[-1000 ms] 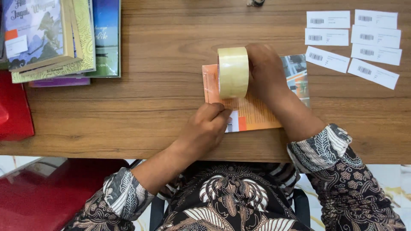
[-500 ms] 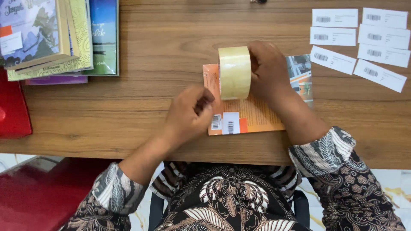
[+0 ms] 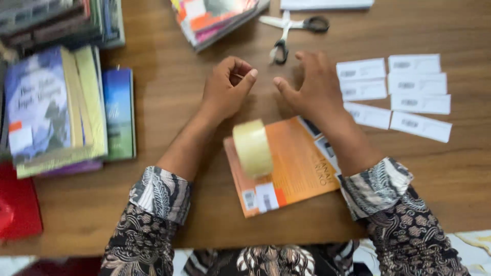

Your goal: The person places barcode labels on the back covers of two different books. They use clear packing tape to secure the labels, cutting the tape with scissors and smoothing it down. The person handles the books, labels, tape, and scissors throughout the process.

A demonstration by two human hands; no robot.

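A roll of clear packing tape (image 3: 252, 148) stands on edge on an orange book (image 3: 294, 171), which lies on the wooden table (image 3: 169, 76) with a barcode label near its lower corner. Neither hand touches the roll. My left hand (image 3: 226, 88) is beyond the book with its fingers curled and thumb pinched to forefinger; I cannot make out anything between them. My right hand (image 3: 313, 88) hovers with fingers spread, holding nothing, just below a pair of scissors (image 3: 286, 31).
Several white barcode labels (image 3: 404, 94) lie in rows at the right. Books are piled at the left (image 3: 61, 110) and at the top centre (image 3: 215, 18). A red object (image 3: 18, 204) sits at the lower left edge.
My right hand let go of the tape roll, which now stands alone on the book. Both hands moved away from me toward the scissors. The view shifted and the book looks turned.
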